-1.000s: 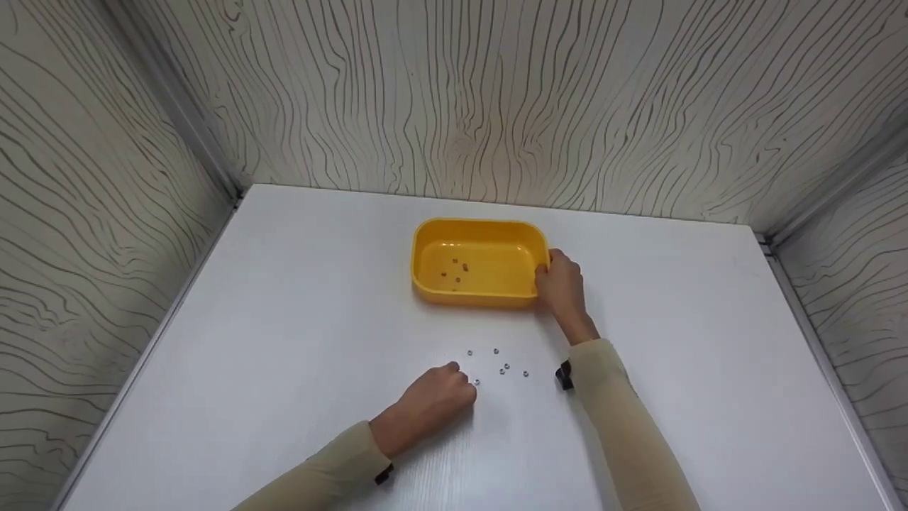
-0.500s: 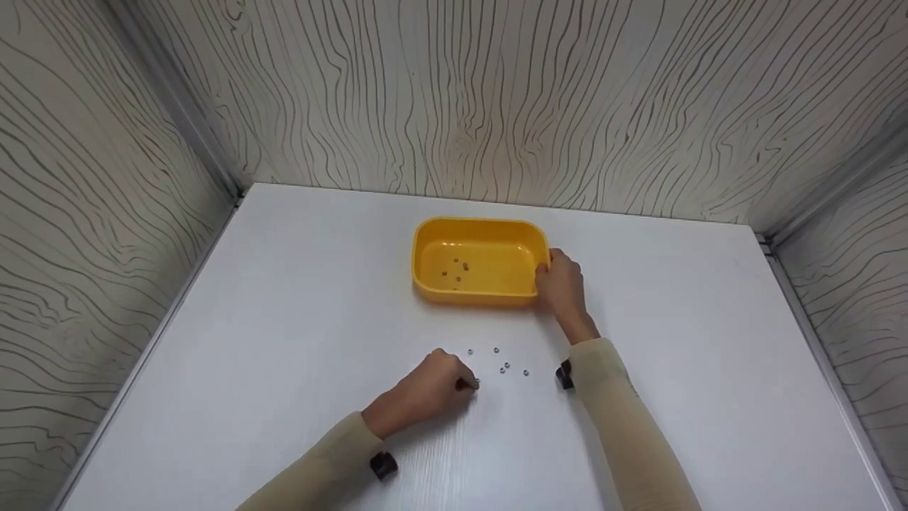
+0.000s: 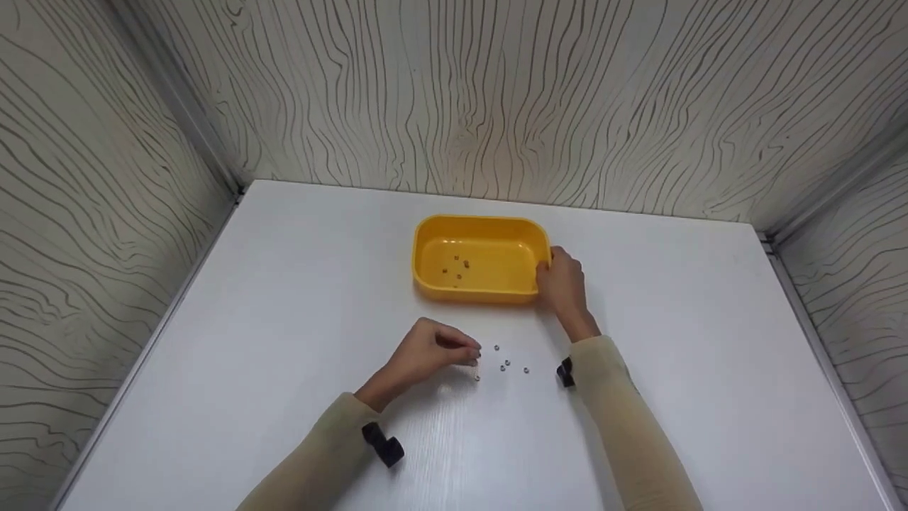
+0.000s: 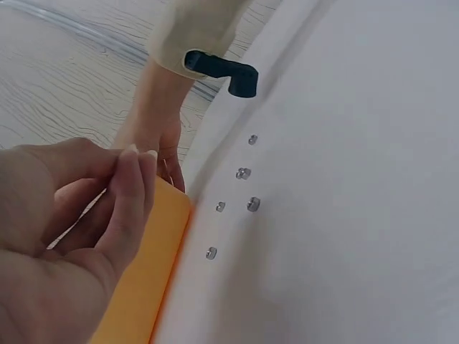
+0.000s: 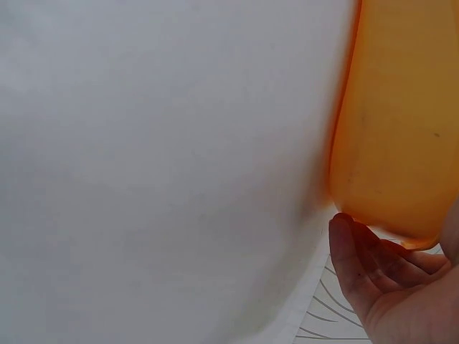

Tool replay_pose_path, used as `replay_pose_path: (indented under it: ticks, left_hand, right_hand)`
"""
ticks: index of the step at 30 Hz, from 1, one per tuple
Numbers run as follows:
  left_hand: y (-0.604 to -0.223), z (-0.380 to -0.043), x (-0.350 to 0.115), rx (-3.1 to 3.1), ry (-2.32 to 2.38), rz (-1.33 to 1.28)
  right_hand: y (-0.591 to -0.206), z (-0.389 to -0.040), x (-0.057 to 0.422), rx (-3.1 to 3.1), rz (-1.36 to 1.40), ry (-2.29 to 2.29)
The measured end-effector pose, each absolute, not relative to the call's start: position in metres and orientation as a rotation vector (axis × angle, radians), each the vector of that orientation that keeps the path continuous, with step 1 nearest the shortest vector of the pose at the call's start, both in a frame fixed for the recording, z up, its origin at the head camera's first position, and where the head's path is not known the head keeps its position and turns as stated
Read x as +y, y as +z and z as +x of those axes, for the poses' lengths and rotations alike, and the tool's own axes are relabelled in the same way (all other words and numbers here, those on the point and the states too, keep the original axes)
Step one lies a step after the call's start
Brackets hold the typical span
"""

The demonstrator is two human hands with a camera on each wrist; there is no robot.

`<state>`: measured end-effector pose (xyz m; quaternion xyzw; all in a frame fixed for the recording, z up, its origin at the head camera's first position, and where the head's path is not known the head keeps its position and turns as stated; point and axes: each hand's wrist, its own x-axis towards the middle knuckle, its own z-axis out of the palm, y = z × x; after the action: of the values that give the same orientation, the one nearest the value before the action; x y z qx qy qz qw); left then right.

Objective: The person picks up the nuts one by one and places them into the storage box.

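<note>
My left hand (image 3: 425, 351) is raised over the table with thumb and fingertips pinched together. A small dark speck shows between them in the head view, like one of the nuts. In the left wrist view these fingertips (image 4: 130, 159) meet, largely hiding what lies between. Several small silvery metal nuts (image 3: 507, 363) lie scattered on the white tabletop, just right of and below that hand; another nut (image 4: 211, 253) shows in the left wrist view. My right hand (image 3: 564, 287) grips the right end of a yellow rectangular tub (image 3: 482, 294), thumb over the rim, fingers (image 5: 348, 251) outside.
Inside the tub, toward its left end, lie several small nuts (image 3: 459, 277). The white table (image 3: 312, 298) runs back to a wood-grain patterned wall (image 3: 461, 106), with similar panels on both sides. A dark wrist mount (image 3: 383, 445) sits at my left sleeve.
My left hand has turned from palm-down beside the nearest nut to a raised pinch, moving away from me toward the tub. The right hand and tub stay put.
</note>
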<state>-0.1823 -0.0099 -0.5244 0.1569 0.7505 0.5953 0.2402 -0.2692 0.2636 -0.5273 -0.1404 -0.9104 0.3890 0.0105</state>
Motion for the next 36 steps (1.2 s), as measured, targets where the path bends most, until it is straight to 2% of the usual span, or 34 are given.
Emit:
replay_pose_path:
  ticks: [8,22,36]
  left_hand:
    - [-0.513,-0.196,-0.009,1.840,1.858,0.299]
    - [-0.486,-0.234,-0.003,1.816,2.059,0.109]
    - [-0.488,-0.279,0.010,1.813,2.123,-0.084]
  right_hand:
    - [-0.526,-0.269,0.263,-2.853,-0.477,1.270]
    - [-0.526,-0.269,0.264,-2.864,-0.422,1.155]
    - [-0.528,-0.269,0.264,-2.841,-0.457,1.188]
